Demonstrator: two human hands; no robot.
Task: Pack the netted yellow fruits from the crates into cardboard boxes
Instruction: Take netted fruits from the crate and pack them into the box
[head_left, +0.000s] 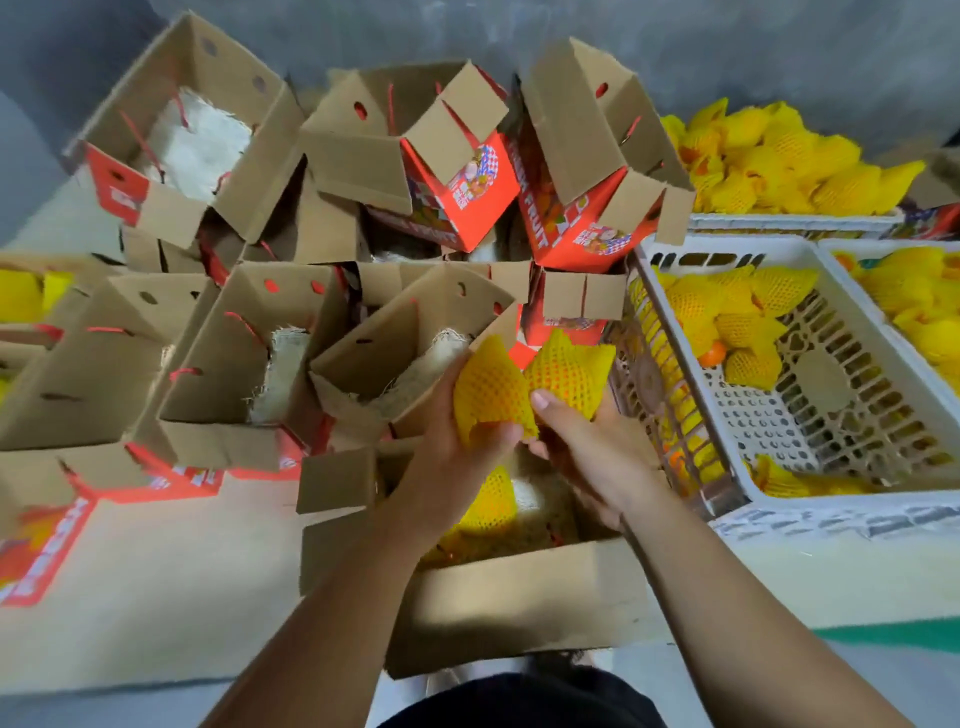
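The pale floor (156, 587) carries open cardboard boxes (244, 364) and white plastic crates (779, 499) of netted fruits (727, 312).

Open box (519, 587) below both hands: mouth open from above, one netted fruit (493, 501) inside. White crate (691, 364) crowds its right; upright flaps of empty boxes (291, 364) crowd left and behind.

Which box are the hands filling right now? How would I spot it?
Find the white crate of netted fruits on the right. Just left of it, nearest the person, sits an open cardboard box under both hands. Unlike its neighbours, it already holds a netted yellow fruit.
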